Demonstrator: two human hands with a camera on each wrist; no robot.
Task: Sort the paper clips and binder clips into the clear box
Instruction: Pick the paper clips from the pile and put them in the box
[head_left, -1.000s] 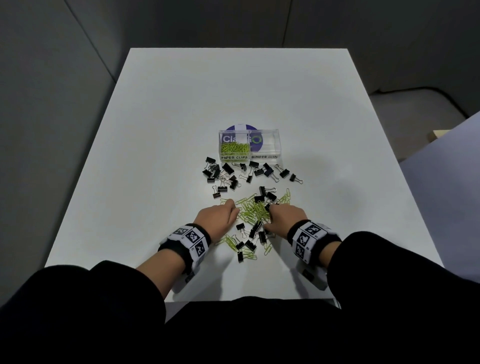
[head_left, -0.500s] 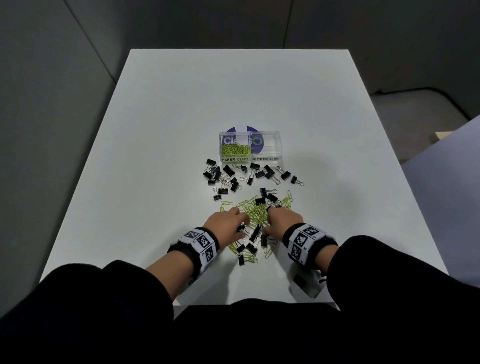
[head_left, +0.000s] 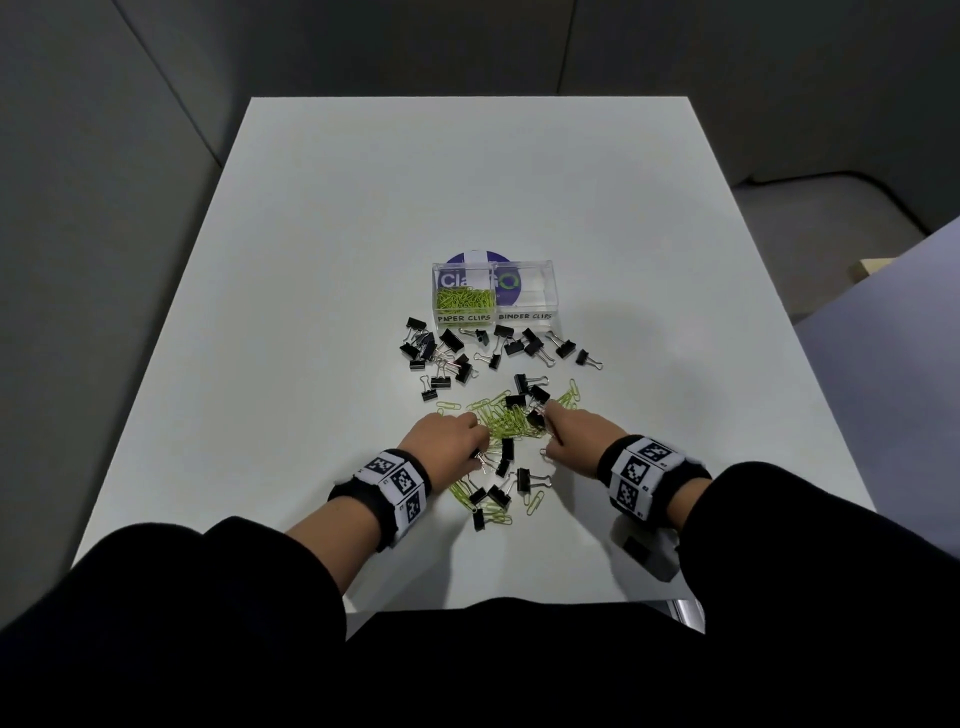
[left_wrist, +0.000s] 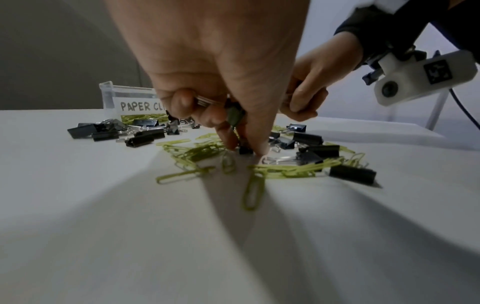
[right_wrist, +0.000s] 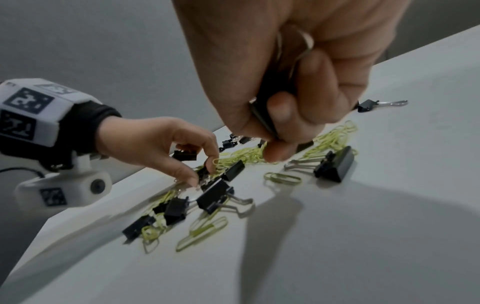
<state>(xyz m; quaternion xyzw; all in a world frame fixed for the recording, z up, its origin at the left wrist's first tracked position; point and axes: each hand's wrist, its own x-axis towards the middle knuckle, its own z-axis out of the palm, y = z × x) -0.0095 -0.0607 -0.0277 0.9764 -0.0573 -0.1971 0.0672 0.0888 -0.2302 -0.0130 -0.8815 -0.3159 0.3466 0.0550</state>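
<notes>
The clear box (head_left: 524, 316) stands mid-table; its left cell, marked PAPER CLIPS (left_wrist: 141, 106), holds green clips, and the right cell, marked BINDER CLIPS, looks empty. Black binder clips (head_left: 511, 347) lie scattered in front of it. Green paper clips (head_left: 506, 418) are piled nearer me, mixed with more black clips. My left hand (head_left: 480, 449) (left_wrist: 246, 148) keeps a binder clip (left_wrist: 235, 115) in its curled fingers and pinches another (left_wrist: 245, 150) on the table. My right hand (head_left: 548, 426) (right_wrist: 275, 144) grips black binder clips (right_wrist: 265, 111) in its curled fingers, just above the pile.
The white table (head_left: 363, 208) stretches far behind and beside the box. Loose binder clips (right_wrist: 335, 164) and paper clips (right_wrist: 281, 178) lie close under both hands. A purple round label (head_left: 478, 258) sits behind the box. The table's near edge is just below my forearms.
My left hand has slid right and nearer, from the pile's far left edge into its near part, and its fingertips now pinch a clip there. The right hand has hardly moved.
</notes>
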